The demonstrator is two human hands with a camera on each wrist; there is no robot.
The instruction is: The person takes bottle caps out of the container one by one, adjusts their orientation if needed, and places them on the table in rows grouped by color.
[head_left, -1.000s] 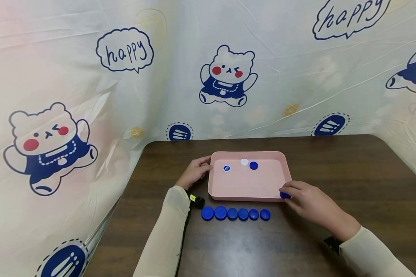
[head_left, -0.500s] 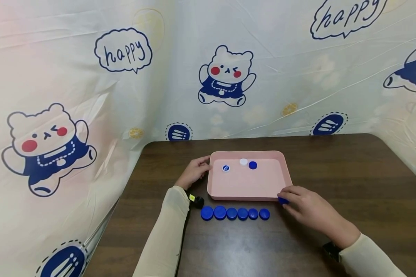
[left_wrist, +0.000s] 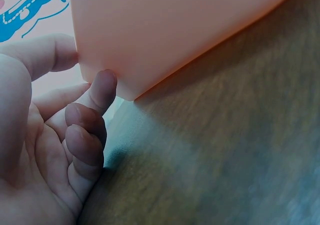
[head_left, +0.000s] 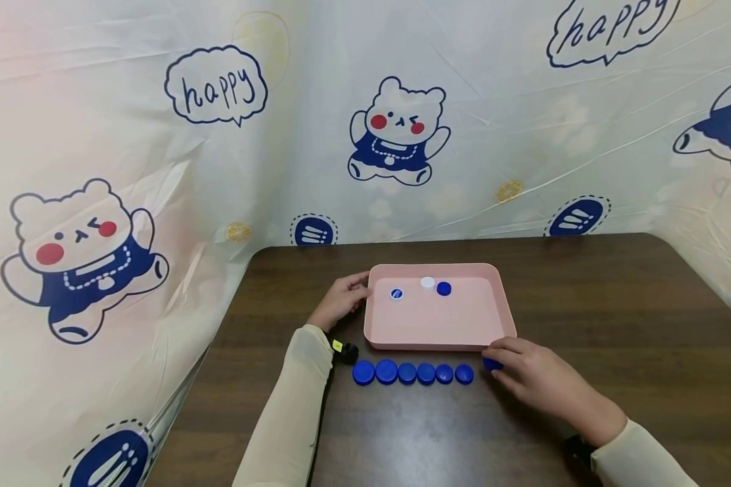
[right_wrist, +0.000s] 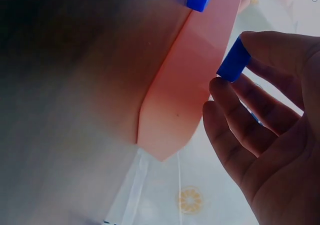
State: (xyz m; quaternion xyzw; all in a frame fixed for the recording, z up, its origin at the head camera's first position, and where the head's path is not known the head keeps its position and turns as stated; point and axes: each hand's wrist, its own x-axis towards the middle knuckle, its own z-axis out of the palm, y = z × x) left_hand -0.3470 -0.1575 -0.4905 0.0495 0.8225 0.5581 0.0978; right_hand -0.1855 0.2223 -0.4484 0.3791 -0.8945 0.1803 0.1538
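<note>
In the head view, my left hand [head_left: 341,301] is at the left end of a pink tray [head_left: 438,328]. Up close in the left wrist view, its thumb and fingers hold the tray's edge. My right hand [head_left: 539,375] pinches a blue bottle cap [right_wrist: 234,60] between thumb and fingertips, just off the tray's near right corner. A row of several blue bottle caps [head_left: 407,373] lies along the tray's near side, larger ones at the left. Inside the tray are a white cap [head_left: 428,283], a plain blue cap [head_left: 443,289] and a blue-and-white cap [head_left: 396,293].
The brown wooden table [head_left: 615,297] extends to both sides of the tray. A printed curtain [head_left: 493,135] hangs behind it and along the left. A small black device [head_left: 346,352] sits at my left wrist, close to the row's left end.
My right hand has carried its blue cap from over the tray's near right corner down and left, outside the tray towards the row. My left hand stays at the tray.
</note>
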